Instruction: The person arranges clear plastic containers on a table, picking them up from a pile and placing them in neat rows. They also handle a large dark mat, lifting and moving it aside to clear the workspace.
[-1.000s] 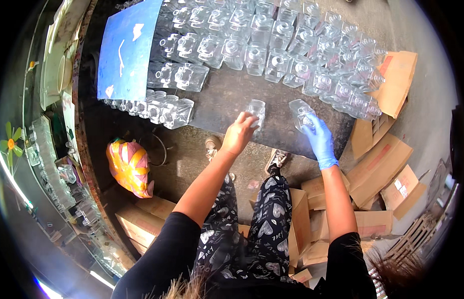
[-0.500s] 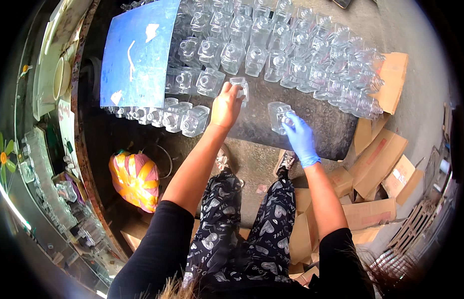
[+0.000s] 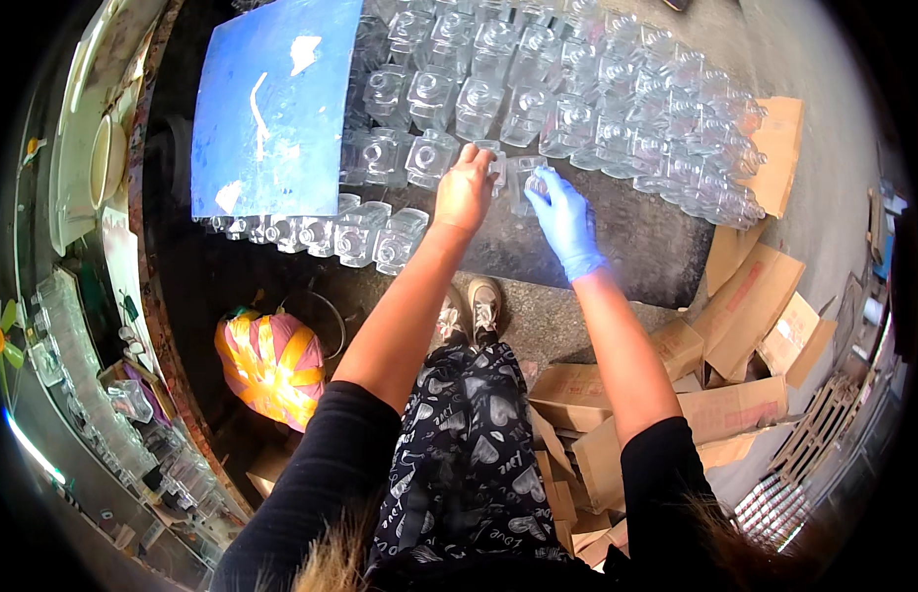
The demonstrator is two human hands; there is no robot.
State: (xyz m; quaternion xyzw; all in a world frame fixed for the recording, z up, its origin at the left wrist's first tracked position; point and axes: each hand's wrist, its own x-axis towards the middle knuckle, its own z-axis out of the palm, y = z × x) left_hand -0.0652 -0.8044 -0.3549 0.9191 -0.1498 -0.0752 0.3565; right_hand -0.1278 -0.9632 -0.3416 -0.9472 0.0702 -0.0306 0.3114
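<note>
1. The bare left hand [image 3: 464, 189] is wrapped around a clear square glass bottle [image 3: 493, 163], its fingers curled over the top, setting it at the near edge of the packed rows of clear glass bottles [image 3: 577, 89] on the dark slab [image 3: 636, 247]. The blue-gloved right hand [image 3: 562, 219] pinches a second clear glass bottle [image 3: 528, 183] just beside the first, fingers closed on its side.

2. The two held bottles are nearly touching. If both hands push in together, I'd expect glass to knock on glass and chip at the shoulder or neck.

3. The rows behind stand tight, bottle against bottle. A hard nudge from either hand could run through the row and tip some of the ones at the far edge.

4. A short line of loose clear bottles [image 3: 360, 232] sits near the left forearm, below the blue scratched sheet [image 3: 271, 104] lying over more glass. A careless elbow could sweep them off toward the floor.

5. The glove may be slicker than bare skin on smooth glass, so that pinch looks the likelier one to slip.

6. Flattened brown cardboard boxes [image 3: 745, 296] crowd the feet, and the orange and pink striped bag [image 3: 271, 360] lies close by; a step back risks a stumble with glass in hand.
</note>
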